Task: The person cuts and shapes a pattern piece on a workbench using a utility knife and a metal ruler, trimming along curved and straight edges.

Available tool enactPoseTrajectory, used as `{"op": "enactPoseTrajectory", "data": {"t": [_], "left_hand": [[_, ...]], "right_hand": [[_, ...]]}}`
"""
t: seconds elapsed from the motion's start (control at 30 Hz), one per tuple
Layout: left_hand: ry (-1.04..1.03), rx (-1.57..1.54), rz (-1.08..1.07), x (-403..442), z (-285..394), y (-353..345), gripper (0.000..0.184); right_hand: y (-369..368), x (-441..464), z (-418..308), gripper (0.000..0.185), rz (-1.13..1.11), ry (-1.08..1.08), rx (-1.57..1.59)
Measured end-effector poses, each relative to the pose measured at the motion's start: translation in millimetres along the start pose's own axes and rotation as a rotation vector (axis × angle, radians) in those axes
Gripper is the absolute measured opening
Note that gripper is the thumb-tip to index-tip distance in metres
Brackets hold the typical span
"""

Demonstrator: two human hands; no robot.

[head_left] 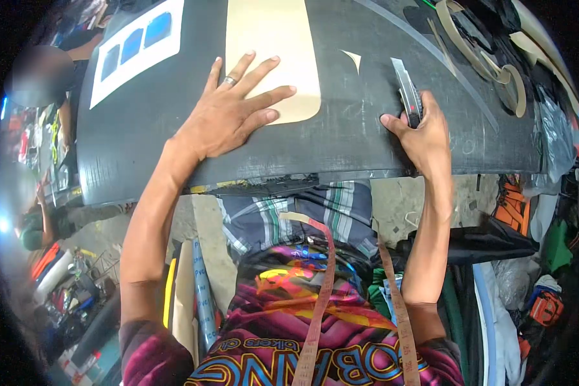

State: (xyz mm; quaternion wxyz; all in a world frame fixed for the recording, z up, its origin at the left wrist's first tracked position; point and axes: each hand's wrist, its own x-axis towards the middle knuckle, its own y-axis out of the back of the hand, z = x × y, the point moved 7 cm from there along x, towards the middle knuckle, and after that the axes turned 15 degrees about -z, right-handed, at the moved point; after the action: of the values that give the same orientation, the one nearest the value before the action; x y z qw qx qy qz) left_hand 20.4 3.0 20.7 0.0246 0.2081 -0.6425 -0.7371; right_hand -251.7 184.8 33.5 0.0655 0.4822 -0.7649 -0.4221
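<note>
Clutter and two people around the workspace.
A white sheet with blue patches [135, 46] lies at the upper left, and clear plastic [555, 128] hangs at the far right. Lower right are a long black bundle [476, 244], an orange bag [513, 211] and green material [558, 248]. At left, one person [87, 49] is beyond another [33, 238], who seems to wear a green cap; the frame edge is blurry.

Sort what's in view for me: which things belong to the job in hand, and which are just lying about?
In the job, as I judge it:
cream sheet under the left hand
cutter knife in the right hand
black work surface
perhaps the tape measure hanging down the shirt

Apparently just lying about:
white sheet with blue patches
pale curled strip
small pointed scrap
</note>
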Motion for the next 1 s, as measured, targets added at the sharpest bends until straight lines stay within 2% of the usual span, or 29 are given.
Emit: {"op": "enactPoseTrajectory", "data": {"t": [0.27,0.37,0.47,0.6,0.73,0.83,1.0], "left_hand": [[0.006,0.025,0.083,-1.8,2.9,3.6,0.044],[0.002,0.016,0.093,0.9,1.4,3.8,0.043],[0.010,0.002,0.095,5.7,-2.0,6.7,0.043],[0.033,0.003,0.125,16.5,-6.6,11.3,0.043],[0.049,-0.022,0.234,28.3,-23.7,10.9,0.043],[0.103,-0.033,0.271,38.0,-42.0,11.9,0.046],[0.176,-0.070,0.221,62.1,-65.3,22.9,0.053]], "right_hand": [[-0.8,1.9,-2.1,0.045,0.014,0.009,-0.009],[-1.6,9.4,-8.9,0.045,0.000,0.000,-0.139],[-6.4,31.0,-40.1,0.065,-0.002,0.119,-0.220],[-13.1,63.6,-74.2,0.073,0.068,0.115,-0.354],[9.3,90.6,-61.0,0.075,0.083,0.066,-0.427],[39.4,110.4,-25.3,0.070,0.126,-0.057,-0.525],[62.9,113.3,22.4,0.051,0.276,-0.004,-0.523]]}}
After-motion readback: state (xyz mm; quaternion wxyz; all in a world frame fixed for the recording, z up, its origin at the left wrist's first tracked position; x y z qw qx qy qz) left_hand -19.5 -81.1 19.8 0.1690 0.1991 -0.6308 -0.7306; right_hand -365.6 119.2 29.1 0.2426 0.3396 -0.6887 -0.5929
